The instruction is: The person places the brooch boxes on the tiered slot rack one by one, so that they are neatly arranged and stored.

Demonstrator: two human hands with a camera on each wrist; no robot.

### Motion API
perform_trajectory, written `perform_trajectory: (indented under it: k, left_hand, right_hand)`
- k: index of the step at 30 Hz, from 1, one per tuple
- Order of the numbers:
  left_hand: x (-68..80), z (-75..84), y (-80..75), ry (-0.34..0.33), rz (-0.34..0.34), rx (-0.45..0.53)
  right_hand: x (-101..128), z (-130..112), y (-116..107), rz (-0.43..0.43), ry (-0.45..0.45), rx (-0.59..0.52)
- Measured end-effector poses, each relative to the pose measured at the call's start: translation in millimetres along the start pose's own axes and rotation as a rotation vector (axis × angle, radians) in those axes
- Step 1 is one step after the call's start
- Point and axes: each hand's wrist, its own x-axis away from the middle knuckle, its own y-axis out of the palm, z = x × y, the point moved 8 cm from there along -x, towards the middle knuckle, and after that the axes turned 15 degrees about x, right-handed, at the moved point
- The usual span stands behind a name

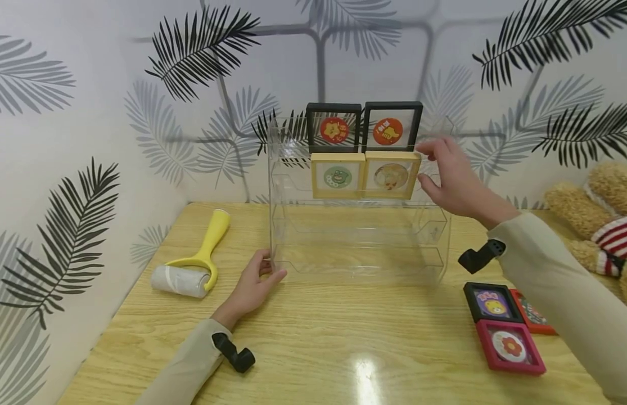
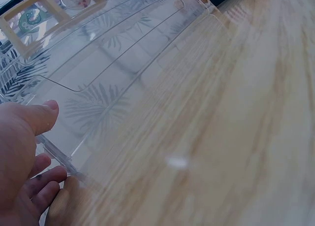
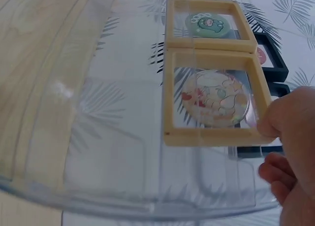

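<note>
A clear, tiered display rack [image 1: 359, 275] stands on the wooden table. My left hand [image 1: 252, 289] grips its lower left side panel, with the thumb [image 2: 42, 117] on one side and curled fingers on the other. Two yellow square frames stand side by side on an upper tier: the left one [image 1: 314, 177] has a green round badge, the right one [image 1: 389, 194] a pale badge. Behind and above them stand two black frames [image 1: 335, 107] with red-orange badges. My right hand [image 1: 457, 180] is at the right yellow frame's right edge, a fingertip at its upper corner, fingers loosely bent.
A yellow-handled lint roller [image 1: 192, 278] lies left of the rack. On the right of the table lie a black frame [image 1: 467, 298], a pink frame [image 1: 515, 368] and a partly covered red frame [image 1: 543, 329]. A teddy bear [image 1: 578, 208] sits at the far right. Leaf-patterned wall behind.
</note>
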Motion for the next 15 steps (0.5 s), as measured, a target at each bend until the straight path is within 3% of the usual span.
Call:
perform_trajectory:
  k: [9,12,15]
  left_hand:
    - [-0.6,2.7,-0.8,0.013,0.009,0.004]
    - [-1.0,3.7,-0.7,0.019,0.007,0.003]
    - [-1.1,3.9,-0.2,0.015,0.006,0.006]
  right_hand:
    - [43,21,-28,0.249,0.207,0.046]
    - [64,30,-29,0.283,0.273,0.047]
    - [85,40,-27,0.261,0.346,0.02]
